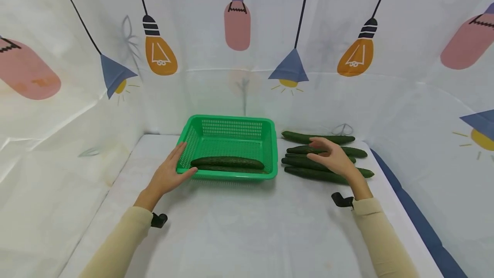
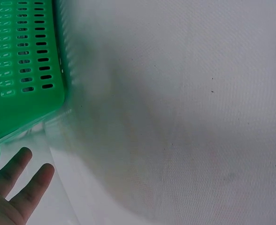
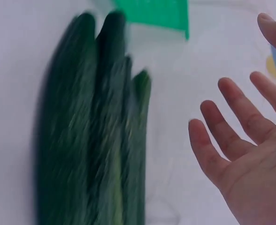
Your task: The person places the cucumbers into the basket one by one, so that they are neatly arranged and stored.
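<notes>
My left hand (image 1: 168, 176) is at the near left corner of a green plastic basket (image 1: 272, 158), thumb and fingers spread at its rim. Its fingers also show low in the left wrist view, beside the basket wall (image 2: 25, 51). Inside the basket, two cucumbers (image 1: 227, 162) lie along the near side. Over on the right, my right hand (image 1: 331, 158) hovers above several cucumbers (image 1: 314, 174) laid side by side, its fingers relaxed and apart. In the right wrist view that hand (image 3: 250, 154) holds nothing, with the cucumbers (image 3: 67, 131) to its left.
A white-covered table (image 1: 239, 226) carries everything. One cucumber (image 1: 316, 137) lies at the back of the row, near the wall sheet. White sheeting (image 1: 239, 85) printed with lamps and bulbs closes the back and sides. Blue cloth (image 1: 409, 209) runs along the right table edge.
</notes>
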`<state>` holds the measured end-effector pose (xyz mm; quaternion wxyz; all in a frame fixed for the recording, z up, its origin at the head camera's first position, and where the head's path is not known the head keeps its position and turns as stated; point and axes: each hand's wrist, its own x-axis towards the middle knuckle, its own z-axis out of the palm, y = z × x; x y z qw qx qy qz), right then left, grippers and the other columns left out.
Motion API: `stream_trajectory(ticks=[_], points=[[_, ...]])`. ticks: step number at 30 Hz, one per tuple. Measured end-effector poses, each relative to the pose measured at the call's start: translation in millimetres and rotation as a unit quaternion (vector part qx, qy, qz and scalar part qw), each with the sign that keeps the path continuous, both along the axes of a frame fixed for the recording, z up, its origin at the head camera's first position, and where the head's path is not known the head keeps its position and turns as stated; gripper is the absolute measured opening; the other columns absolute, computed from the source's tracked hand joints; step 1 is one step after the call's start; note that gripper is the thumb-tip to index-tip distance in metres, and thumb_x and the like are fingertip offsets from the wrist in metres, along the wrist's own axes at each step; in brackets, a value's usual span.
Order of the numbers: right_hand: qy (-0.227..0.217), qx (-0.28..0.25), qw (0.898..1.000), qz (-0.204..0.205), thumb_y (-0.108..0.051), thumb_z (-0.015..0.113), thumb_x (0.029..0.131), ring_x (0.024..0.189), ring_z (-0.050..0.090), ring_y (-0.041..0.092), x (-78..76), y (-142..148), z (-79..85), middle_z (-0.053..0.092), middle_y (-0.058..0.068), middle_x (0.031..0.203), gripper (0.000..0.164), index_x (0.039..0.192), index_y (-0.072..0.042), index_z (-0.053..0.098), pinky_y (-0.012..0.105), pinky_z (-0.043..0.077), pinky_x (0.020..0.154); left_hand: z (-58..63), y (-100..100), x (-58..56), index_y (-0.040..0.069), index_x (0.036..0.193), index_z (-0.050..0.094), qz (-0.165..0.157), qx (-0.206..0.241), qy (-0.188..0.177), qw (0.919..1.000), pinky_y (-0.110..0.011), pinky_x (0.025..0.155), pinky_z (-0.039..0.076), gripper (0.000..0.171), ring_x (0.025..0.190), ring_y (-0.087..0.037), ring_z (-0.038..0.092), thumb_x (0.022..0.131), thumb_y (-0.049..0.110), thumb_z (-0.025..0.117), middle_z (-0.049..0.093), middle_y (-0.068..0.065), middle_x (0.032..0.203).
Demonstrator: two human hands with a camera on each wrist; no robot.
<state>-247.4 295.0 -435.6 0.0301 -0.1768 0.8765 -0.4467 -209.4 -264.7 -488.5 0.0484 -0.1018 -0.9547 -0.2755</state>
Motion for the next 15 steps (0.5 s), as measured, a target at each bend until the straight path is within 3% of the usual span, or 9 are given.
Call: stream_trajectory(ticks=[9, 15], points=[[-0.022, 0.056, 0.995, -0.074, -0.035, 0.067, 0.102, 0.135, 0.048, 0.049, 38.2, 60.4, -27.0, 0.052, 0.026, 0.146, 0.067, 0.156, -0.006, 0.041, 0.066, 0.045, 0.101, -2.5, 0.3, -1.2, 0.024, 0.168, 0.012, -0.003, 0.005, 0.002, 1.0000, -0.075, 0.111, 0.032, 0.099, 0.155, -0.042, 0.025, 0.093, 0.061, 0.065, 0.016, -0.008, 0.173], [-0.018, 0.094, 0.990, -0.104, -0.038, 0.067, 0.101, 0.131, 0.051, 0.050, 49.5, 84.0, -49.2, 0.055, 0.028, 0.144, 0.067, 0.153, -0.002, 0.045, 0.067, 0.046, 0.100, -2.6, -0.9, -3.3, 0.028, 0.168, 0.011, -0.003, 0.008, 0.002, 1.0000, -0.075, 0.110, 0.033, 0.099, 0.155, -0.043, 0.025, 0.093, 0.060, 0.066, 0.016, -0.009, 0.173]])
